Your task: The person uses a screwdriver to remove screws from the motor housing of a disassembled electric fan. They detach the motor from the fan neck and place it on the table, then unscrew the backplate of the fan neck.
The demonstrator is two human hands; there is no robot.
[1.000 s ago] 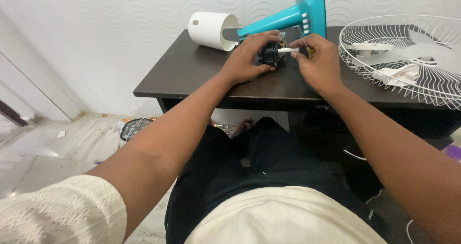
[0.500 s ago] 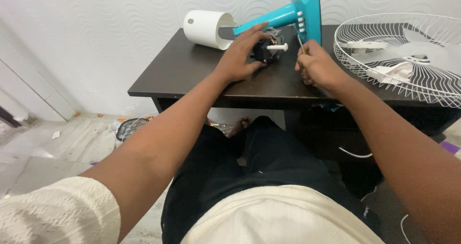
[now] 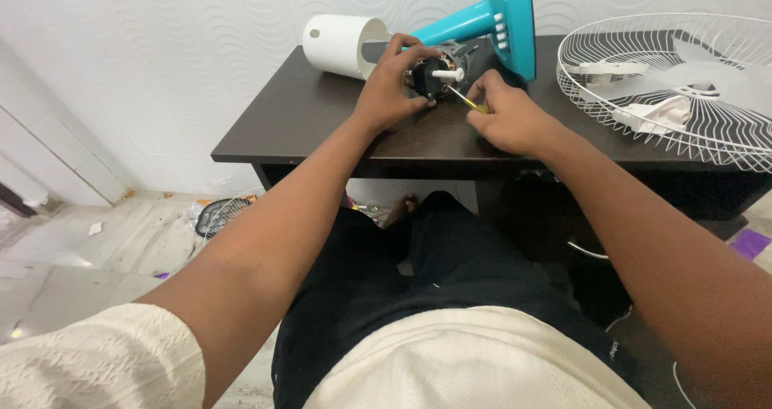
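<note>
Short cream textured sleeve at the frame's lower left; cream textured shirt hem lower centre; black trousers; forearms bare.

White fan grille (image 3: pixel 683 87) — right; white cylindrical cover (image 3: pixel 336 45) — left.

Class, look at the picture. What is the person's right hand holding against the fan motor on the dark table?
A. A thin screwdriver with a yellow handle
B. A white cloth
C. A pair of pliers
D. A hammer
A. The right hand grips a thin screwdriver with a yellow handle, its tip pointing at the fan motor that the left hand steadies on the table.
</note>
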